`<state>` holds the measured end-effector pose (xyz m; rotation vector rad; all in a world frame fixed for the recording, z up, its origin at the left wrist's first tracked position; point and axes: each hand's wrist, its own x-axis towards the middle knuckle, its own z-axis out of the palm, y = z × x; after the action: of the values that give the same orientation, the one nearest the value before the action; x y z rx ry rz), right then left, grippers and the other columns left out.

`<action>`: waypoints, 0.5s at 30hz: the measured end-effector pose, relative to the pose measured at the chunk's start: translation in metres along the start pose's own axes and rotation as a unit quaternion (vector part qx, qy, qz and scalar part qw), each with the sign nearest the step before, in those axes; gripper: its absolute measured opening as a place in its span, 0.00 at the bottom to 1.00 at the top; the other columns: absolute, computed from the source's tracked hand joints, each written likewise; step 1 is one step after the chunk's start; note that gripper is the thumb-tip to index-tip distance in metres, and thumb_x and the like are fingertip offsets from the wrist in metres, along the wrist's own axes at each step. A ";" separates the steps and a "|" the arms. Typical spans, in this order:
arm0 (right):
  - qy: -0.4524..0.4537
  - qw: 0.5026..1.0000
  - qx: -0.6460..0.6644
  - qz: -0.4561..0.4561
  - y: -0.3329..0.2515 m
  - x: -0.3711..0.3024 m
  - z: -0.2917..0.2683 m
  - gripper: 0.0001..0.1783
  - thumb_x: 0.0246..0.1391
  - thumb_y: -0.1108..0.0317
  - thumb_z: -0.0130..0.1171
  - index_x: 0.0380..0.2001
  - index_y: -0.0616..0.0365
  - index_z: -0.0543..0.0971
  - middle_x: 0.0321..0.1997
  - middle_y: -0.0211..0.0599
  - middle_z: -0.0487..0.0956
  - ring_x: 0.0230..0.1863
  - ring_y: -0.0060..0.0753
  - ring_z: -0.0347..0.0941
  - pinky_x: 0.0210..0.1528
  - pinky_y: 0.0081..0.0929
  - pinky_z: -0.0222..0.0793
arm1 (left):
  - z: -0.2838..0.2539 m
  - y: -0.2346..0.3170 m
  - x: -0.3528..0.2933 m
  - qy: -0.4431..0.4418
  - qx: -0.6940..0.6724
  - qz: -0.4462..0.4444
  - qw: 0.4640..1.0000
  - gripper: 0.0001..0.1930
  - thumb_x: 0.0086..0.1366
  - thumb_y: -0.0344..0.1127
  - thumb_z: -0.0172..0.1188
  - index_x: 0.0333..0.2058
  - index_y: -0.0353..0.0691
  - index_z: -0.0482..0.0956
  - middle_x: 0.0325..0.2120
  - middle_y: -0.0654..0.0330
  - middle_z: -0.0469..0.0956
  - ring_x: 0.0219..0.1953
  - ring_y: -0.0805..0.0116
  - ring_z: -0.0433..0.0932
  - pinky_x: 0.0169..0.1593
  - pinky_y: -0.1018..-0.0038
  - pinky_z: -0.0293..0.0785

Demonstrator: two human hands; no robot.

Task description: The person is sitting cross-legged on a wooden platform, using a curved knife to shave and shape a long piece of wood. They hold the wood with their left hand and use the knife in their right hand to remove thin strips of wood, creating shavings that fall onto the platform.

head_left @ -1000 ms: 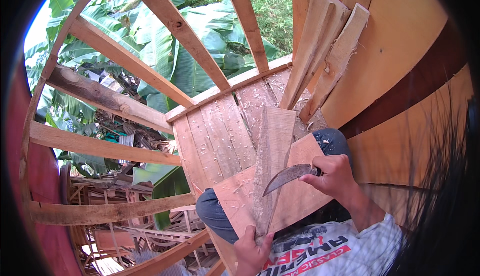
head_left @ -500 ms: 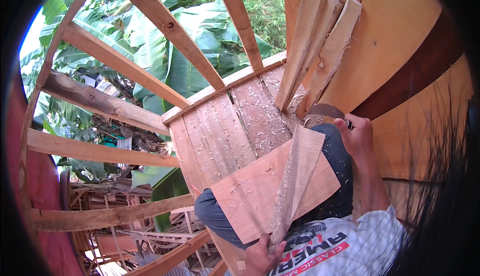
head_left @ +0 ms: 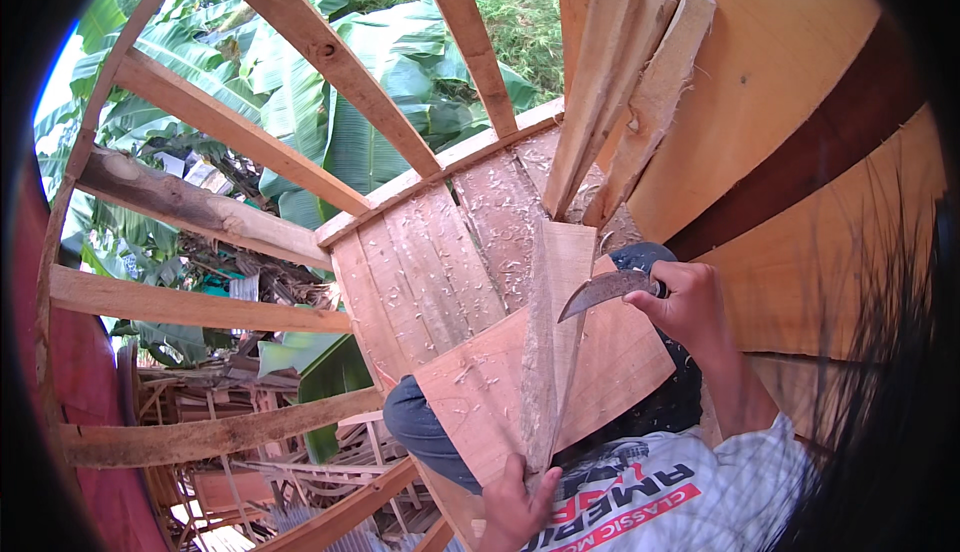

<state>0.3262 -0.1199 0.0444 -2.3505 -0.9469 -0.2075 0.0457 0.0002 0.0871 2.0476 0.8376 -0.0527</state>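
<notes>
My left hand point(head_left: 518, 508) grips the near end of a rough wood piece point(head_left: 548, 352), which is narrow at my hand and wider at its far end. The piece lies across a flat wooden board point(head_left: 462, 392) resting on my lap. In my right hand point(head_left: 690, 304), fingers wrapped round the handle, is a short knife with a broad curved blade point(head_left: 606, 290). Its blade points left, and the tip reaches the right side of the wood piece; whether it touches cannot be made out.
Three or so rough wood lengths point(head_left: 640, 112) lean against the plywood wall point(head_left: 770, 122) at the far right. Pale shavings litter the plank floor point(head_left: 400, 262). Slatted wooden bars point(head_left: 325, 52) line the left and far sides, with banana leaves point(head_left: 360, 102) beyond.
My right hand has brought the knife leftward and nearer, from beyond my knee to the wood piece. The wood piece's far end has swung left, with my left hand still on its near end.
</notes>
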 end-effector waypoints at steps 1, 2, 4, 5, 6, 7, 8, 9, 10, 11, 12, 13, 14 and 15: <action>-0.004 1.000 -0.004 0.002 0.001 -0.001 0.002 0.34 0.43 0.35 0.60 0.10 0.56 0.68 0.11 0.40 0.68 0.16 0.45 0.70 0.18 0.36 0.63 | 0.001 -0.002 -0.001 -0.002 -0.005 -0.004 1.000 0.14 0.60 0.36 0.60 0.30 0.34 0.65 0.15 0.48 0.70 0.17 0.56 0.74 0.24 0.66 0.67; -0.008 1.000 -0.007 0.005 0.001 -0.002 0.003 0.34 0.43 0.35 0.60 0.10 0.56 0.68 0.11 0.40 0.68 0.16 0.45 0.70 0.18 0.36 0.63 | 0.002 -0.004 -0.002 -0.003 -0.010 -0.009 1.000 0.14 0.60 0.36 0.60 0.30 0.34 0.65 0.15 0.48 0.70 0.18 0.56 0.74 0.24 0.66 0.67; -0.004 1.000 -0.011 0.006 0.000 -0.002 0.005 0.34 0.43 0.35 0.60 0.10 0.56 0.68 0.11 0.40 0.68 0.16 0.46 0.70 0.18 0.37 0.63 | 0.003 -0.004 -0.003 -0.003 -0.021 -0.016 1.000 0.14 0.60 0.36 0.60 0.31 0.33 0.65 0.16 0.48 0.71 0.18 0.56 0.74 0.24 0.66 0.67; 0.005 1.000 -0.011 0.005 -0.003 -0.001 0.007 0.34 0.44 0.35 0.59 0.10 0.56 0.67 0.11 0.40 0.68 0.16 0.46 0.70 0.18 0.37 0.63 | 0.002 -0.003 -0.003 -0.001 -0.026 -0.018 0.999 0.14 0.60 0.35 0.60 0.31 0.33 0.65 0.16 0.48 0.71 0.18 0.56 0.74 0.24 0.67 0.67; 0.013 1.000 -0.011 0.005 -0.005 0.000 0.008 0.34 0.44 0.35 0.59 0.10 0.56 0.67 0.11 0.40 0.68 0.16 0.45 0.70 0.18 0.37 0.63 | 0.002 -0.003 -0.003 0.000 -0.032 -0.021 0.999 0.14 0.60 0.35 0.60 0.31 0.33 0.65 0.16 0.48 0.71 0.18 0.56 0.74 0.24 0.67 0.67; 0.007 1.000 -0.008 0.007 -0.006 0.001 0.008 0.34 0.44 0.35 0.59 0.10 0.56 0.67 0.11 0.40 0.68 0.16 0.46 0.70 0.18 0.38 0.63 | 0.002 -0.003 -0.003 0.000 -0.035 -0.027 0.999 0.13 0.60 0.35 0.60 0.31 0.33 0.65 0.16 0.48 0.71 0.18 0.56 0.74 0.24 0.67 0.68; 0.001 1.000 -0.004 0.008 -0.007 0.002 0.009 0.34 0.44 0.35 0.59 0.10 0.56 0.67 0.11 0.41 0.67 0.16 0.47 0.70 0.18 0.38 0.63 | 0.002 -0.003 -0.004 0.000 -0.039 -0.033 0.999 0.13 0.60 0.35 0.59 0.32 0.33 0.65 0.16 0.48 0.71 0.18 0.57 0.74 0.24 0.66 0.68; -0.005 1.000 -0.001 0.010 -0.008 0.003 0.010 0.34 0.45 0.35 0.59 0.10 0.57 0.67 0.11 0.42 0.67 0.16 0.47 0.70 0.18 0.38 0.63 | 0.001 -0.003 -0.004 -0.001 -0.042 -0.039 0.998 0.13 0.60 0.35 0.59 0.32 0.33 0.65 0.16 0.48 0.71 0.18 0.57 0.75 0.24 0.66 0.68; 0.012 1.000 0.005 0.021 -0.008 0.004 0.011 0.34 0.45 0.35 0.59 0.10 0.57 0.67 0.11 0.42 0.67 0.16 0.48 0.70 0.18 0.38 0.63 | 0.001 -0.003 -0.005 -0.003 -0.048 -0.055 0.997 0.13 0.60 0.35 0.59 0.32 0.33 0.65 0.16 0.49 0.71 0.18 0.58 0.75 0.24 0.67 0.68; 0.029 0.999 0.012 0.031 -0.008 0.007 0.013 0.35 0.46 0.35 0.58 0.11 0.57 0.67 0.11 0.43 0.67 0.16 0.48 0.70 0.18 0.38 0.62 | 0.001 -0.002 -0.007 -0.004 -0.055 -0.072 0.996 0.13 0.60 0.35 0.59 0.32 0.33 0.65 0.16 0.49 0.71 0.18 0.59 0.75 0.24 0.67 0.68; 0.046 0.998 0.019 0.041 -0.007 0.011 0.015 0.35 0.46 0.35 0.58 0.11 0.58 0.67 0.11 0.44 0.67 0.16 0.48 0.70 0.18 0.38 0.62 | 0.001 -0.003 -0.008 -0.006 -0.061 -0.088 0.994 0.13 0.61 0.34 0.59 0.32 0.33 0.65 0.16 0.49 0.71 0.18 0.60 0.75 0.24 0.67 0.68; 0.050 0.993 0.020 0.104 0.002 0.018 0.011 0.35 0.47 0.36 0.58 0.11 0.58 0.67 0.11 0.44 0.66 0.16 0.49 0.69 0.18 0.38 0.62 | 0.000 -0.007 -0.012 -0.020 -0.040 -0.072 0.996 0.13 0.61 0.34 0.59 0.32 0.33 0.65 0.16 0.50 0.71 0.18 0.61 0.75 0.24 0.68 0.68; 0.057 0.985 0.019 0.164 0.018 0.030 0.002 0.34 0.47 0.36 0.59 0.11 0.58 0.68 0.11 0.45 0.66 0.16 0.49 0.69 0.18 0.38 0.62 | 0.001 -0.013 -0.016 -0.032 -0.020 -0.053 0.998 0.13 0.61 0.34 0.59 0.32 0.33 0.65 0.16 0.51 0.72 0.18 0.63 0.75 0.23 0.68 0.68; 0.064 0.972 0.019 0.224 0.025 0.036 -0.007 0.34 0.47 0.36 0.59 0.11 0.58 0.68 0.11 0.46 0.66 0.16 0.50 0.69 0.18 0.38 0.62 | 0.001 -0.017 -0.019 -0.044 0.000 -0.033 0.998 0.13 0.61 0.34 0.59 0.32 0.33 0.65 0.15 0.51 0.72 0.18 0.64 0.75 0.23 0.69 0.68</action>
<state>0.3700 -0.1166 0.0508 -2.4104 -0.3402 -0.1540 0.0218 -0.0043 0.0802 2.0023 0.8504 -0.1788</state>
